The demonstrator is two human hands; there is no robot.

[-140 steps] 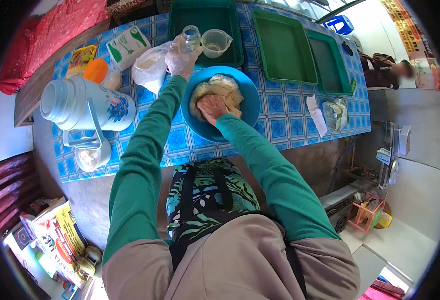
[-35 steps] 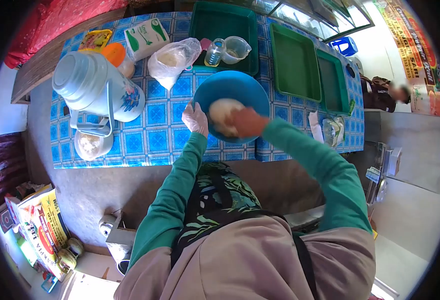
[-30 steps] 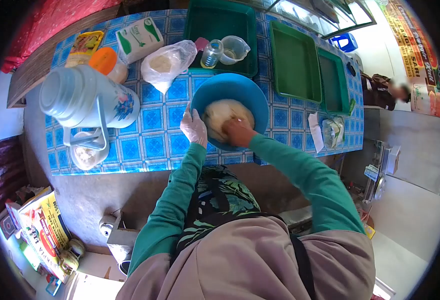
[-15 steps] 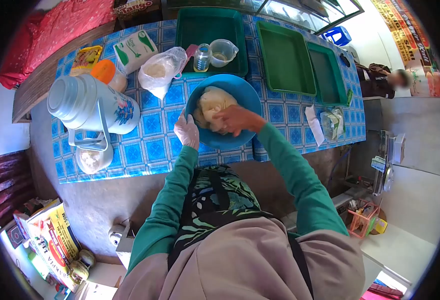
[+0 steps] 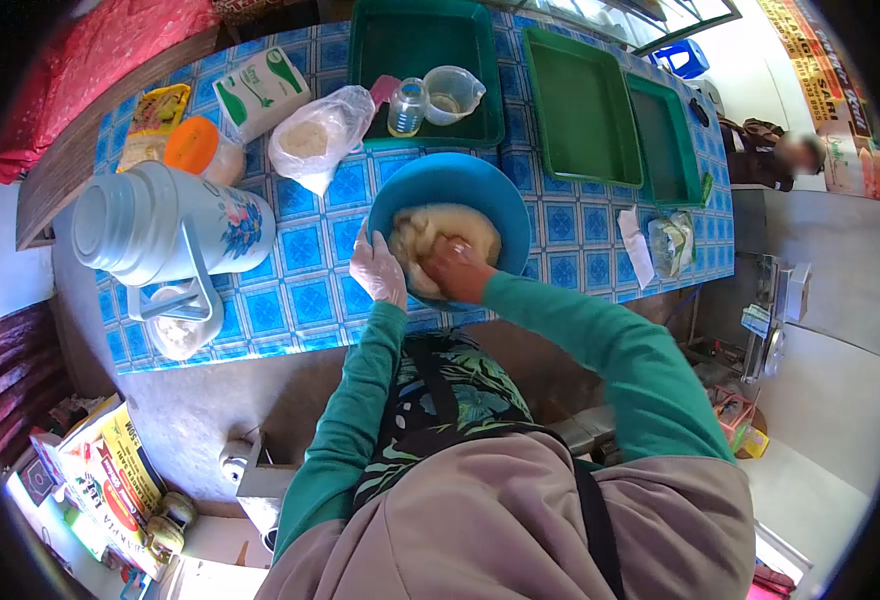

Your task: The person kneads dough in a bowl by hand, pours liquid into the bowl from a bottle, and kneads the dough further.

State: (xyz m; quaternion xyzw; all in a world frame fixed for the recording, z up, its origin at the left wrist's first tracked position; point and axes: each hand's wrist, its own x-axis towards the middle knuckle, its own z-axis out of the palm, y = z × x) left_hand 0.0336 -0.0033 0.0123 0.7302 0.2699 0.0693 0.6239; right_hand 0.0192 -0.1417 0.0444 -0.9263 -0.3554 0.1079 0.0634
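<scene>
A blue bowl (image 5: 512, 200) stands at the table's front edge with a pale, soft mass of dough (image 5: 475, 228) in it. My left hand (image 5: 378, 268), in a thin, pale glove, grips the bowl's left rim. Down inside the bowl, my right hand (image 5: 457, 268) presses into the dough near the front wall. Its fingers curl into the mass, and their tips are partly hidden. Just behind the bowl are a small glass jar (image 5: 407, 108) with yellowish liquid and a clear measuring jug (image 5: 452, 94).
To the left stand a large flowered thermos (image 5: 185, 220), an orange-lidded jar (image 5: 195, 147), a bag of white powder (image 5: 315, 140) and a tub of white stuff (image 5: 178, 330). Green trays (image 5: 580, 110) lie at the back and right. A person (image 5: 785, 155) is at the far right.
My right hand has moved down and toward me in the bowl, pushing into the dough. The dough looks flatter and more spread out. My left hand stays at the rim.
</scene>
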